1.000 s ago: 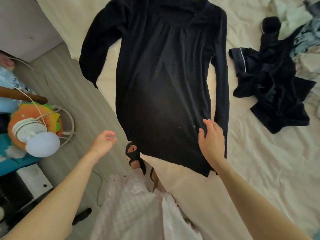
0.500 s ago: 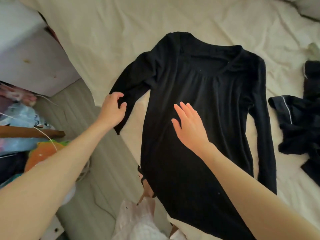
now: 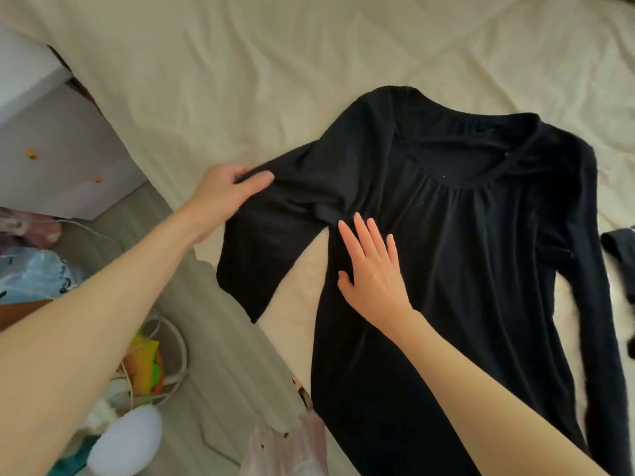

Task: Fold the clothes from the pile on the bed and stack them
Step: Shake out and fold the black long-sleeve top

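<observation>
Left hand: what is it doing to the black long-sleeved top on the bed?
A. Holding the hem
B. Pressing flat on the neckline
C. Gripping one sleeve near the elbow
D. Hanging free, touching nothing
C: the left hand has thumb and fingers curled round a sleeve of the black long-sleeved top, while the right hand lies flat on its body.

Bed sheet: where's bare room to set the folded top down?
The cream sheet is bare beyond the black top's neckline, from the bed's left edge rightwards. A small bare wedge lies between its left sleeve and body, beside the right hand. Crowded: dark clothes at the right edge; the left hand grips the sleeve.
</observation>
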`<state>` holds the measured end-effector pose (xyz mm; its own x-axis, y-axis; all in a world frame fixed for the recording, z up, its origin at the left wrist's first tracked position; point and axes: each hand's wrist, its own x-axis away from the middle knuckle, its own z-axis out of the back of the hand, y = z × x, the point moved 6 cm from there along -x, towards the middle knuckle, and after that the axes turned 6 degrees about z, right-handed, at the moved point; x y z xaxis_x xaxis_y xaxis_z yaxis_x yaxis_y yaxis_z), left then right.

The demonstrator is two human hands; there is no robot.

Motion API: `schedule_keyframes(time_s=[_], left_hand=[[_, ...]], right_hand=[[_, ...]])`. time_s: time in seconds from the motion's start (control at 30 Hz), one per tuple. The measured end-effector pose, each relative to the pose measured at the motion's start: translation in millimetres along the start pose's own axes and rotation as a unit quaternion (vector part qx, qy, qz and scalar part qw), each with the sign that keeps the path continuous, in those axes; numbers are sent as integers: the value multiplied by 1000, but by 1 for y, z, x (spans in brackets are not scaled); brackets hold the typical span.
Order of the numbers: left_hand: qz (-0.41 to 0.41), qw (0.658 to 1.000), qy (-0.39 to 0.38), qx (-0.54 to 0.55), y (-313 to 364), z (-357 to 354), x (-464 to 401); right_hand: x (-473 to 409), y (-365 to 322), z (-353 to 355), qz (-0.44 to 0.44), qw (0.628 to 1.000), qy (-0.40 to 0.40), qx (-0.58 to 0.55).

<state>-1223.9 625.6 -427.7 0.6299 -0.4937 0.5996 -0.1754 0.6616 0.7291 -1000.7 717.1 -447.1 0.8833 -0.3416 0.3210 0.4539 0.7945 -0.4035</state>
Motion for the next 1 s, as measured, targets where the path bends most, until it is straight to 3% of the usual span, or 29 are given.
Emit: schedule_keyframes(time_s=[0.07, 0.13, 0.37, 0.5, 0.67, 0.77, 0.87, 1.0], left_hand=[[-29, 994, 98, 43, 2, 34, -4], [-43, 989, 133, 46, 0, 52, -4], [47, 994, -15, -94, -58, 32, -1], [81, 965, -101, -230, -92, 32, 11], [72, 961, -68, -260, -94, 59, 28], [41, 954, -13, -296, -64, 64, 52], [-16, 945, 48, -324, -15, 45, 88], [-91, 957, 21, -273, 53, -36, 138]], right_hand=[[-2, 1, 0, -2, 1000, -8, 2], [-4, 3, 0, -5, 1000, -20, 7], [-7, -2, 1, -17, 999, -25, 12], [-6, -12, 4, -3, 999, 0, 48], [-9, -13, -5, -10, 996, -59, 66], [-7, -18, 5, -31, 997, -45, -51], [16, -16, 24, -134, 950, 9, -282], [75, 8, 45, -244, 814, 68, -523]])
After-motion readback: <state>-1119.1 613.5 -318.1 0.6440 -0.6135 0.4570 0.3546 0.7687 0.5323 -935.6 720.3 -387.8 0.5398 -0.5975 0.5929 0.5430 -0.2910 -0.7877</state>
